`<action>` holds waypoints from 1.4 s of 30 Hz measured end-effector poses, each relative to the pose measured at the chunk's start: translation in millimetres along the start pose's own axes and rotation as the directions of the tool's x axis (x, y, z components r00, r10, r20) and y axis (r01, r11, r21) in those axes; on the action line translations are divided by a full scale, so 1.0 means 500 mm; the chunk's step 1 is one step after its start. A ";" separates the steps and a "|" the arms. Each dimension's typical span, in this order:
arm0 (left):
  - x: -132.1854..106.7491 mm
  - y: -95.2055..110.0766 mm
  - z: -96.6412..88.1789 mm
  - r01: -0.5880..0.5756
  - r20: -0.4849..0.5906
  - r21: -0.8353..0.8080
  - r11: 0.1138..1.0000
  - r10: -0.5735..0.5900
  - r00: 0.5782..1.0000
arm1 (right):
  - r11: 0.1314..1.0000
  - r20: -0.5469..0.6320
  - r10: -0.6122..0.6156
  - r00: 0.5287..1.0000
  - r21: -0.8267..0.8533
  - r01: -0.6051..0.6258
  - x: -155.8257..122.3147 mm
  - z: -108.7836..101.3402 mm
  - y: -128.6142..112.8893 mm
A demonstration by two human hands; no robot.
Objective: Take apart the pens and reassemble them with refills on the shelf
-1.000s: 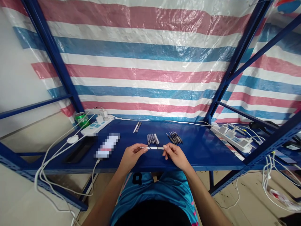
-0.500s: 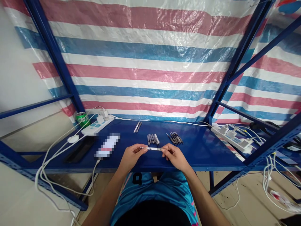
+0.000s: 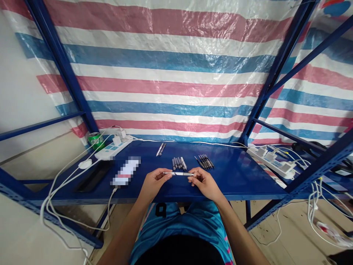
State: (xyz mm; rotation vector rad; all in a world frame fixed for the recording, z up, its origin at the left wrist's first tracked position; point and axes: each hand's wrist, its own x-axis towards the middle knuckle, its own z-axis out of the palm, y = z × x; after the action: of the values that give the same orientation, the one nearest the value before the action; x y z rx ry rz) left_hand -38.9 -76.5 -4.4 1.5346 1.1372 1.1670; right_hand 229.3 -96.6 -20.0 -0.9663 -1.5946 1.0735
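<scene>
A slim white and grey pen lies level between my two hands, just above the blue shelf top. My left hand pinches its left end and my right hand pinches its right end. Just behind the pen lies a row of several grey pen parts. A second row of several dark pen parts lies to the right of that. Two more pens rest further back near the striped sheet.
A power strip with white cables and a green can sit at the back left. A dark flat device and a blurred packet lie left of my hands. Another power strip sits at the right.
My right hand has slid slightly left along the pen, so the two hands are a little closer together. The parts on the shelf have not moved.
</scene>
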 end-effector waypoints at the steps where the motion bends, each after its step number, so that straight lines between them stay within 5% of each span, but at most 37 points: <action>1: 0.000 0.000 0.001 0.000 -0.001 0.004 1.000 0.000 1.000 | 1.000 -0.004 -0.008 1.000 -0.006 0.007 0.000 0.000 0.000; 6: -0.008 0.005 0.021 -0.056 0.037 0.146 0.988 0.052 0.998 | 1.000 -0.053 -0.024 0.998 0.010 0.025 0.005 -0.003 0.005; 9: 0.006 0.014 0.025 -0.169 0.129 0.309 0.936 0.135 0.982 | 0.997 -0.171 -0.038 0.985 0.054 0.048 0.010 -0.005 0.015; 11: 0.039 0.019 0.010 -0.172 0.078 0.396 0.902 0.153 0.985 | 0.995 -0.269 -0.062 0.961 0.060 0.081 0.012 -0.007 0.022; 14: 0.125 0.021 -0.041 0.025 -0.196 0.530 0.847 0.094 0.976 | 0.993 -0.326 -0.095 0.940 0.037 0.114 0.014 -0.008 0.026; 17: 0.225 0.013 -0.097 0.182 -0.359 0.585 0.791 0.052 0.932 | 0.993 -0.294 -0.109 0.950 0.021 0.120 0.013 -0.006 0.026; 20: 0.302 -0.003 -0.127 0.307 -0.440 0.610 0.731 -0.009 0.898 | 0.994 -0.285 -0.108 0.952 0.002 0.114 0.012 -0.005 0.025; 24: 0.347 -0.029 -0.127 0.393 -0.460 0.642 0.658 -0.080 0.884 | 0.995 -0.286 -0.102 0.953 -0.014 0.102 0.011 -0.005 0.025; 30: 0.331 -0.031 -0.109 0.292 -0.356 0.746 0.598 -0.012 0.934 | 0.994 -0.273 -0.107 0.956 -0.032 0.102 0.010 -0.004 0.021; 36: 0.261 0.015 -0.025 -0.113 -0.020 0.808 0.578 0.219 0.975 | 0.960 -0.418 -0.149 0.896 -0.278 0.030 0.033 -0.049 0.033; 39: 0.209 0.032 0.045 -0.336 0.187 0.763 0.552 0.309 0.933 | 0.844 -0.485 -0.241 0.841 -0.532 -0.065 0.048 -0.085 0.048; 42: 0.160 0.037 0.108 -0.499 0.335 0.767 0.403 0.411 0.848 | 0.701 -0.449 -0.317 0.835 -0.704 -0.112 0.052 -0.104 0.067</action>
State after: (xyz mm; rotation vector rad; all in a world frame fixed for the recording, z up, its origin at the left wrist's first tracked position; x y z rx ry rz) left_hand 28.1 -8.4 18.2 2.7895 1.3370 0.8541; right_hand 276.7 -52.1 -36.3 -1.5007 -1.5412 -0.0056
